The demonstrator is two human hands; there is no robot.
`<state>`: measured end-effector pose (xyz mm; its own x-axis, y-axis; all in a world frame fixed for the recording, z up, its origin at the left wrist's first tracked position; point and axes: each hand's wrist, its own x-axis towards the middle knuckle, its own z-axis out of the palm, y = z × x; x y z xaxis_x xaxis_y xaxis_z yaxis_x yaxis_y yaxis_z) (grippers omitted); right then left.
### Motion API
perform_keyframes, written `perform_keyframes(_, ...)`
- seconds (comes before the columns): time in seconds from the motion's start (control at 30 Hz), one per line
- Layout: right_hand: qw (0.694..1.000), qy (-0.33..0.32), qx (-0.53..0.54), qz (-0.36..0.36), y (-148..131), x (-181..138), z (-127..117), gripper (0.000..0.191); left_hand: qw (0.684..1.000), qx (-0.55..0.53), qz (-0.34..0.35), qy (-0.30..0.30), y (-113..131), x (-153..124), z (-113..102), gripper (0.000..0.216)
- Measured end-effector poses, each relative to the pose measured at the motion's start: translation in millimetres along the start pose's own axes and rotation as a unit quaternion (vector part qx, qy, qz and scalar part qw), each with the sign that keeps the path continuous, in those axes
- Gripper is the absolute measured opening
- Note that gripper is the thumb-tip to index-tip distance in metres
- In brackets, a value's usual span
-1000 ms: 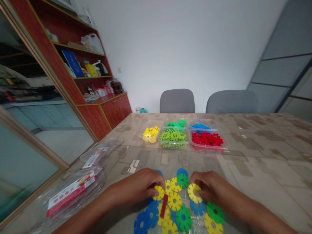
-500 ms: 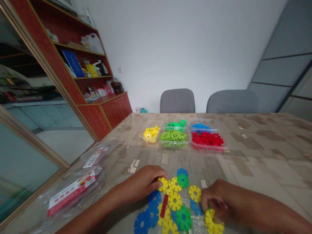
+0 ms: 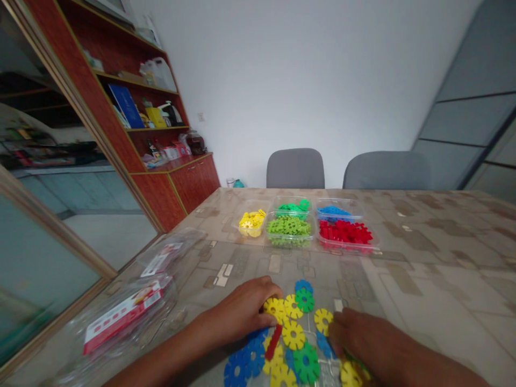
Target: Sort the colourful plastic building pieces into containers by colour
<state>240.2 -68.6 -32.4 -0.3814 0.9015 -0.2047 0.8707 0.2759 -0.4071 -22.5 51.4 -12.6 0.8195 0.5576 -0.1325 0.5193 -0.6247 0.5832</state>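
Note:
At the table's near edge lies a joined figure of flat notched discs. My left hand [image 3: 256,303] is closed at its upper left, thumb and fingers pinching a yellow disc [image 3: 275,308]. Just below the thumb a red strip [image 3: 274,342] stands out, with blue discs [image 3: 255,357] to its left. My right hand [image 3: 358,336] is closed, fingers curled down over a blue disc [image 3: 323,342], partly covering it and some yellow discs [image 3: 350,373]; what it grips is hidden. Between the hands are a green disc [image 3: 306,363] and another yellow disc [image 3: 293,335].
Clear plastic boxes hold yellow [image 3: 251,220], light green [image 3: 289,228], green [image 3: 293,209], blue [image 3: 334,211] and red pieces [image 3: 345,232]. Clear packaging with a red-and-white label [image 3: 123,317] lies left. Two grey chairs [image 3: 295,169] stand behind the table.
My left hand has shifted slightly right, its thumb now closer to the red strip. My right hand has turned more palm-down and covers more of the discs beneath it.

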Motion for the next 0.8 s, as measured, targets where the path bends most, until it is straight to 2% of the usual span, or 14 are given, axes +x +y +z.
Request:
perform_keyframes(0.17, 0.998, 0.030, -0.045, 0.015, 2.1, -7.2, 0.2, 0.067, 1.000, -0.013, -0.013, 0.024, -0.5, -0.8, 1.8, 0.027)
perform_keyframes(0.33, 0.998, 0.009, -0.057, 0.012, 1.2, 1.8, 3.8, 0.058, 1.000, 0.000, -0.002, 0.012, -0.7, 2.5, 3.8, 0.017)
perform_keyframes(0.4, 1.000, 0.000, -0.031, 0.006, -5.2, 3.1, -2.0, 0.055, 1.000, -0.011, 0.006, 0.007, -0.3, 3.6, 3.7, 0.011)
perform_keyframes(0.5, 0.999, -0.011, 0.051, 0.017, -17.7, -2.3, -17.0, 0.039, 0.999, -0.031, 0.005, 0.013, -0.5, 3.6, 1.7, 0.006)
perform_keyframes(0.63, 0.983, -0.041, 0.173, 0.041, -22.7, -5.0, -29.6, 0.026, 0.999, -0.041, 0.011, 0.029, -4.2, 2.6, -2.8, 0.009)
perform_keyframes(0.8, 0.968, 0.062, 0.239, -0.035, 0.1, 21.9, -16.1, 0.021, 0.996, -0.070, 0.003, 0.064, -4.3, 3.5, -6.6, 0.015)
